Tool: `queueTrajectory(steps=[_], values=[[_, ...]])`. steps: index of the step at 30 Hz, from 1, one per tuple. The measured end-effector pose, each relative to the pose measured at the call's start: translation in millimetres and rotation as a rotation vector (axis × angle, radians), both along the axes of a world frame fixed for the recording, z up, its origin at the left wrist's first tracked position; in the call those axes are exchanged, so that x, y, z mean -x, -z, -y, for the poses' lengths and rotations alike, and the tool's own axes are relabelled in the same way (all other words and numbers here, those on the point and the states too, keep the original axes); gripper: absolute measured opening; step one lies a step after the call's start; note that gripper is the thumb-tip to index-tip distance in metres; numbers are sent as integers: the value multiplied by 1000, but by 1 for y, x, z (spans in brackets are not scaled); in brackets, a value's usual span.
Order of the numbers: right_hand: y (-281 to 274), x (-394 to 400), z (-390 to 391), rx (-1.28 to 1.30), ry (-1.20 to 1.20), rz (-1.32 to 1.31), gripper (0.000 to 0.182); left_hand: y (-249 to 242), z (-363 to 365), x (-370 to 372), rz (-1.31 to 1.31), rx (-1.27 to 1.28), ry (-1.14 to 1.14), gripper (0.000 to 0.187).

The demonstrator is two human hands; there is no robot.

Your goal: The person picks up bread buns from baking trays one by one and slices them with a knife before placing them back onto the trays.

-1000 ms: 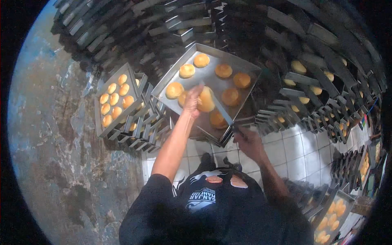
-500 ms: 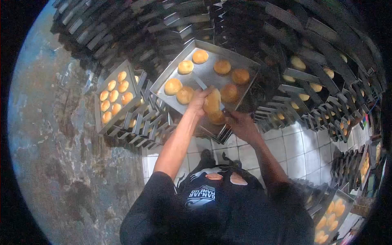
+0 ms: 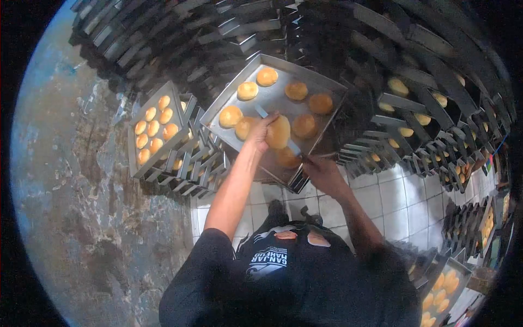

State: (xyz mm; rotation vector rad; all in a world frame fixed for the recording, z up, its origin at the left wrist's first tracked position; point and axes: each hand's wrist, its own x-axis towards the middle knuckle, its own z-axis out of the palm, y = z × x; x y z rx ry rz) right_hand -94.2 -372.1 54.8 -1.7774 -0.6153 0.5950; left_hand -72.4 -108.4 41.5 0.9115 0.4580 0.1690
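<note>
My left hand (image 3: 263,134) is closed around a round golden bun (image 3: 279,132), holding it above a metal tray (image 3: 218,103). In my right hand (image 3: 323,173) is the handle of a long knife (image 3: 294,147). The blade runs at the bun, showing on both sides of it, with its tip (image 3: 261,111) past my left fingers. How deep the blade sits in the bun is hidden. Several more buns lie on the tray, such as one bun (image 3: 267,77) near its far corner and another bun (image 3: 288,157) below the blade.
Stacked trays with a bun-filled top tray (image 3: 154,128) stand at the left. Many metal trays (image 3: 245,24) are piled behind, and more stacks with buns (image 3: 403,102) rise at the right. A further tray of buns (image 3: 442,289) is at lower right. White tiles (image 3: 393,210) cover the floor.
My left hand and the bun have shifted slightly up and left. The knife has slid the same way, its tip now further out, and my right hand has turned a little.
</note>
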Motion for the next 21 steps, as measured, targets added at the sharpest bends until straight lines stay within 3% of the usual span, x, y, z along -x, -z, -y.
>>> queueTrajectory(steps=[3,10,13,16,18,19,21], values=[[5,16,26,-34,-27,-24,32,2,-24,4,-6,38,2,27],[31,-5,-36,-23,16,86,33,25,-10,-13,-6,247,-82,33],[45,3,-39,-37,21,125,31,24,-32,-25,-20,113,-180,32],[70,24,-7,2,47,192,26,33,-69,-40,-16,193,-97,28],[28,36,18,86,74,-165,21,42,-88,-56,-45,174,-135,29],[8,45,24,82,192,-503,19,47,-96,-67,-77,140,-174,31],[23,55,44,56,265,-525,21,61,-110,-95,-149,75,-146,33]])
